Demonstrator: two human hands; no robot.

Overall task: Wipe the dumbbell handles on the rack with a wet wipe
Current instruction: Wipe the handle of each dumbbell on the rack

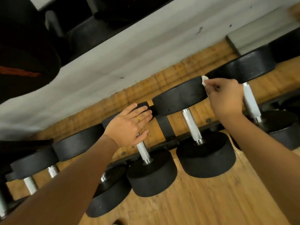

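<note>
Dumbbell handles point(191, 125): the knurled steel bars are lying in a row across the rack, each between two black heads. The middle one is sitting bare between your hands, with neither hand touching it.
Wet wipe point(204, 80): the small white wad is poking out past your fingertips. It is touching the top edge of the middle dumbbell's far head point(178, 95), not any handle.
Right hand point(225, 96): its curled fingers are pinching the wipe, and it is hovering between that head and the next handle to the right point(250, 101).
Left hand point(128, 125): it is lying flat on the neighbouring dumbbell with fingers straight, thumb over its bar point(143, 151), gripping nothing.
Step in hand: you are probably bringing the wipe to a handle. Spread the wad so it is wrapping the bar, then run it end to end while twisting, so the knurling is getting cleaned all round.
Rack point(167, 127): a black rail and bracket are carrying the dumbbells.
Floor point(211, 200): wooden boards are showing beneath.
</note>
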